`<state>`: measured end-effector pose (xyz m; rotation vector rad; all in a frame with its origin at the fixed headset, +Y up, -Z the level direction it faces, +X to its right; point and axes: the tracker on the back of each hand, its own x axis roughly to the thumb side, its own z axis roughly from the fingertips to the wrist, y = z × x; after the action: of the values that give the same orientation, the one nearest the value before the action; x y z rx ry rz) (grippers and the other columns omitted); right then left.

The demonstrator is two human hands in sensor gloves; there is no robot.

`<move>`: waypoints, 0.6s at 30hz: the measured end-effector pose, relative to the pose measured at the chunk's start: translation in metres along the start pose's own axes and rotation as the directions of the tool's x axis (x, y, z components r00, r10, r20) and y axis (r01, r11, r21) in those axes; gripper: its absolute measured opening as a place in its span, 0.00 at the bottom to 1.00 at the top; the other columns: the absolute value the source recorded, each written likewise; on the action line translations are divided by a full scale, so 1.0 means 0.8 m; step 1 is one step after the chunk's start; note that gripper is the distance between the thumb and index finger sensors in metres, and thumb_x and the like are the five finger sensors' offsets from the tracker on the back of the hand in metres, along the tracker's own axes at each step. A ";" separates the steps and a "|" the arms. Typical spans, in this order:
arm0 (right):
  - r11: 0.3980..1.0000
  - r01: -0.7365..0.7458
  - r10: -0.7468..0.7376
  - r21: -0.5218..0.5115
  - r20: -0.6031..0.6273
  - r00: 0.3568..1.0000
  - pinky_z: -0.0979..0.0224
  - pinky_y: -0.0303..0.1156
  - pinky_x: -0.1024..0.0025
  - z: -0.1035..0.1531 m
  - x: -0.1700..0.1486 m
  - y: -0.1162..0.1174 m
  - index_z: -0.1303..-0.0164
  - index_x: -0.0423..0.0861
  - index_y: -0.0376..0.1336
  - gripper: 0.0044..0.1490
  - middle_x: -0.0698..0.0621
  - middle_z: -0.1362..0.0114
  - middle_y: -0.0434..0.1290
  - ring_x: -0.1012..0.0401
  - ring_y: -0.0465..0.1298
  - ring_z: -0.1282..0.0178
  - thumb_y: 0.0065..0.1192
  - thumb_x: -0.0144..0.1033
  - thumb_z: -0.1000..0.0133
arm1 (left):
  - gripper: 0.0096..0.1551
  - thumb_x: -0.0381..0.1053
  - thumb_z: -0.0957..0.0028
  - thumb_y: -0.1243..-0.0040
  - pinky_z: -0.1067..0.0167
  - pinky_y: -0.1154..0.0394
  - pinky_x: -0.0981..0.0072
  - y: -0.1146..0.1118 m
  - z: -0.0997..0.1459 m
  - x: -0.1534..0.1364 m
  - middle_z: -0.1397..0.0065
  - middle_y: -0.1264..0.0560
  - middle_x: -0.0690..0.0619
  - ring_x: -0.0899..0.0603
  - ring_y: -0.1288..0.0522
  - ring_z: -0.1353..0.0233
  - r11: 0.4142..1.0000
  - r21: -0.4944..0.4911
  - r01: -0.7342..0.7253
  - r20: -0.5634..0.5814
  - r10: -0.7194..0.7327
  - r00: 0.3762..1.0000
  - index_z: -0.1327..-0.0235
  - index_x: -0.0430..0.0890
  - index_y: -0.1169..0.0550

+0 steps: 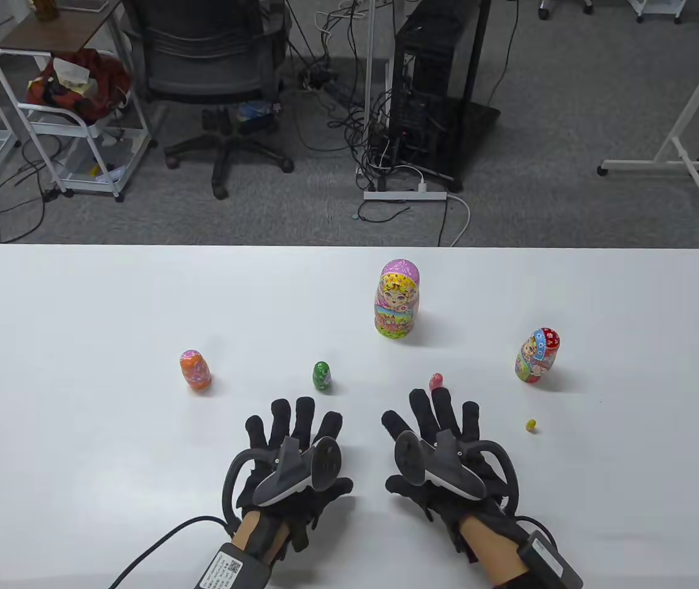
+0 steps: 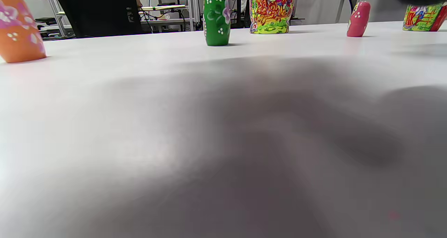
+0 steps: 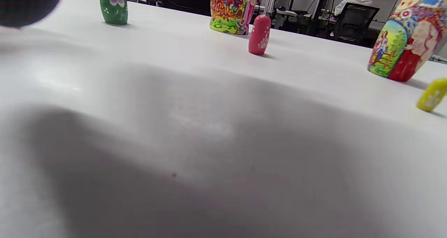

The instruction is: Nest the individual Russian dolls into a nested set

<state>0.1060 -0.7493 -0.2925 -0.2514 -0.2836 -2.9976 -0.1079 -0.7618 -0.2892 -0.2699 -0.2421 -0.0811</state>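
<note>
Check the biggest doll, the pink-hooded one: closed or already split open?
Closed. The biggest doll stands upright on the table in one piece, top half seated on bottom; no separate halves are visible.

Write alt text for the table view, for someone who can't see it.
Two gloved hands, left hand and right hand, lie flat and empty on a white table. Beyond them six separate nesting dolls stand apart.

Nothing here can be read; the white label (image 1: 224, 567) strapped at the left wrist carries a small code and print too fine to read.
</note>
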 end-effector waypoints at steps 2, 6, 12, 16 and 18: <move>1.000 -0.001 0.001 0.001 -0.002 1.000 0.19 0.22 0.37 0.001 0.000 0.000 0.31 0.75 0.22 0.61 0.57 0.19 0.14 0.52 0.18 0.16 0.56 0.75 0.55 | 0.62 0.83 0.59 0.58 0.35 0.70 0.21 -0.001 -0.001 0.000 0.18 0.77 0.45 0.29 0.73 0.19 1.000 0.002 0.000 -0.001 0.000 1.000 0.25 0.62 0.71; 0.999 0.035 -0.035 0.004 0.004 0.999 0.18 0.24 0.36 0.001 -0.001 0.000 0.30 0.75 0.23 0.59 0.57 0.18 0.16 0.51 0.20 0.15 0.55 0.75 0.54 | 0.61 0.83 0.58 0.58 0.34 0.71 0.22 0.001 0.000 -0.001 0.18 0.76 0.44 0.30 0.72 0.18 1.000 0.026 0.009 0.002 -0.009 1.000 0.25 0.62 0.70; 0.993 0.114 -0.114 -0.034 0.000 0.993 0.16 0.28 0.37 0.001 -0.003 -0.002 0.28 0.73 0.27 0.54 0.56 0.16 0.20 0.52 0.25 0.13 0.54 0.70 0.50 | 0.60 0.82 0.58 0.58 0.33 0.70 0.22 0.002 -0.001 -0.004 0.16 0.73 0.44 0.31 0.70 0.17 1.000 0.030 -0.004 0.001 0.004 1.000 0.23 0.61 0.68; 0.990 0.118 -0.123 -0.084 -0.064 0.990 0.15 0.32 0.38 0.000 -0.014 -0.006 0.27 0.73 0.30 0.52 0.56 0.15 0.23 0.52 0.29 0.12 0.55 0.67 0.49 | 0.59 0.81 0.58 0.57 0.33 0.69 0.23 0.002 -0.001 -0.009 0.16 0.71 0.43 0.31 0.68 0.17 0.999 0.018 -0.030 -0.008 0.030 1.000 0.23 0.61 0.67; 0.980 0.122 -0.145 -0.159 -0.145 0.979 0.15 0.37 0.39 0.001 -0.032 -0.016 0.25 0.70 0.34 0.49 0.55 0.14 0.29 0.51 0.35 0.11 0.55 0.64 0.47 | 0.59 0.81 0.57 0.57 0.32 0.68 0.23 0.004 -0.001 -0.011 0.16 0.70 0.43 0.31 0.67 0.17 0.999 0.022 -0.046 -0.015 0.046 0.999 0.22 0.60 0.66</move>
<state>0.1292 -0.7339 -0.2985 -0.0094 -0.0629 -3.1530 -0.1162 -0.7587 -0.2931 -0.2528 -0.2206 -0.0349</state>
